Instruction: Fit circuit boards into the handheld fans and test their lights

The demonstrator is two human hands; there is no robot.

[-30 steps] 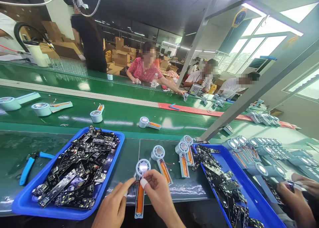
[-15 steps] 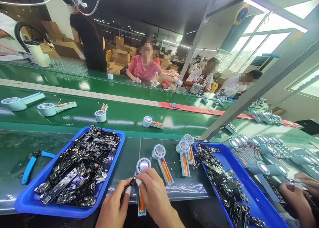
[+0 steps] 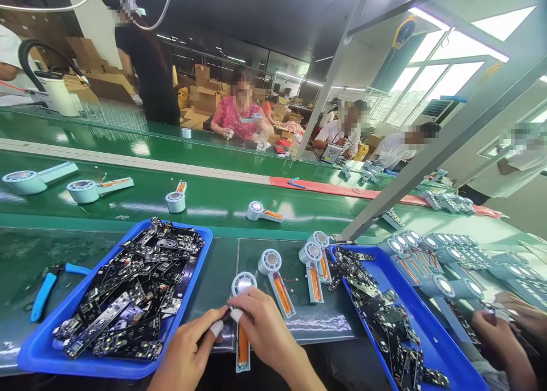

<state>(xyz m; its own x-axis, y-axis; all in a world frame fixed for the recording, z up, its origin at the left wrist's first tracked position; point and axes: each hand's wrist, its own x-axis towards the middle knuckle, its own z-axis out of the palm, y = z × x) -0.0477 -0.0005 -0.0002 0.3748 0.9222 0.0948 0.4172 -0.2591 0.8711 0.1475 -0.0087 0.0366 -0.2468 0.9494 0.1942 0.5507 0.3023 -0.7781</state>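
Left hand (image 3: 184,357) and right hand (image 3: 267,334) pinch closed on a small dark part (image 3: 226,312), mostly hidden, beside a pale lamp housing (image 3: 243,284). Blue tray (image 3: 85,368) remains heaped with black circuit boards (image 3: 128,305).

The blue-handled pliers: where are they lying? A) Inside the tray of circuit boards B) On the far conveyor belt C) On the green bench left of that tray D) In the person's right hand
C: the blue-handled pliers lie on the green bench, outside the left rim of the blue tray.
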